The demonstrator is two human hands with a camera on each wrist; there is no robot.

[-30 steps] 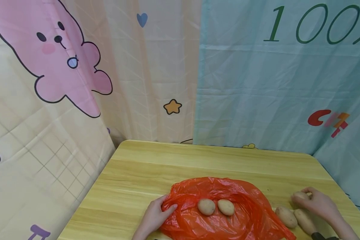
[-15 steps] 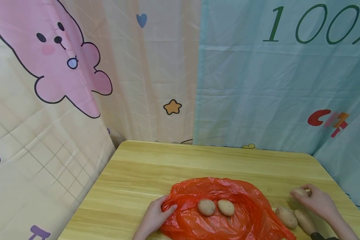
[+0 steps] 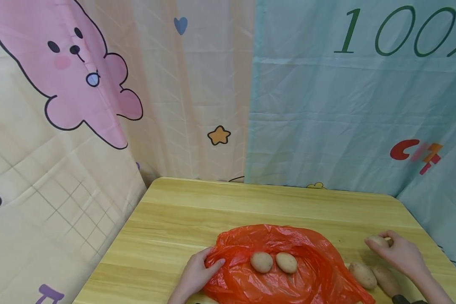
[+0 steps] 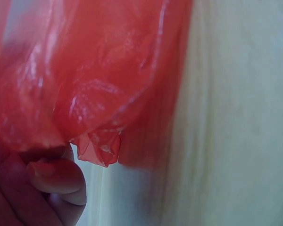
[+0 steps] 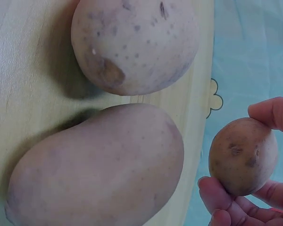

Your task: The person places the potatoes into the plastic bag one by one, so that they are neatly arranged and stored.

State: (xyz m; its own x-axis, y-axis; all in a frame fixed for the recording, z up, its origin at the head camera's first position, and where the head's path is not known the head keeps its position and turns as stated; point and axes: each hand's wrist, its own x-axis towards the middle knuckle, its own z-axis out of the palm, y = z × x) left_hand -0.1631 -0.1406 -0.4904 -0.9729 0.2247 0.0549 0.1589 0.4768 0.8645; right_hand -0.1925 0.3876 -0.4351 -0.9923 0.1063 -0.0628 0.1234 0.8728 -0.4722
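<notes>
A red plastic bag (image 3: 281, 287) lies spread at the front middle of the table, its mouth open. Two potatoes, a left one (image 3: 261, 262) and a right one (image 3: 286, 262), sit in its opening. My left hand (image 3: 194, 272) grips the bag's left edge, thumb on top; in the left wrist view its curled fingers (image 4: 61, 176) are at the gathered film. At the right, my right hand (image 3: 403, 253) pinches a small potato (image 5: 244, 157) between thumb and fingers. Below that hand two larger potatoes, one rounder (image 3: 362, 275) and one longer (image 3: 386, 280), rest on the table.
The wooden table (image 3: 251, 200) has its far edge against hanging curtains, a beige one (image 3: 197, 97) on the left and a teal one (image 3: 319, 105) on the right. A dark strap (image 3: 403, 299) shows near the right wrist.
My right hand has lifted the small potato slightly up and to the left, away from the two larger ones. The left hand and the bag have stayed in place.
</notes>
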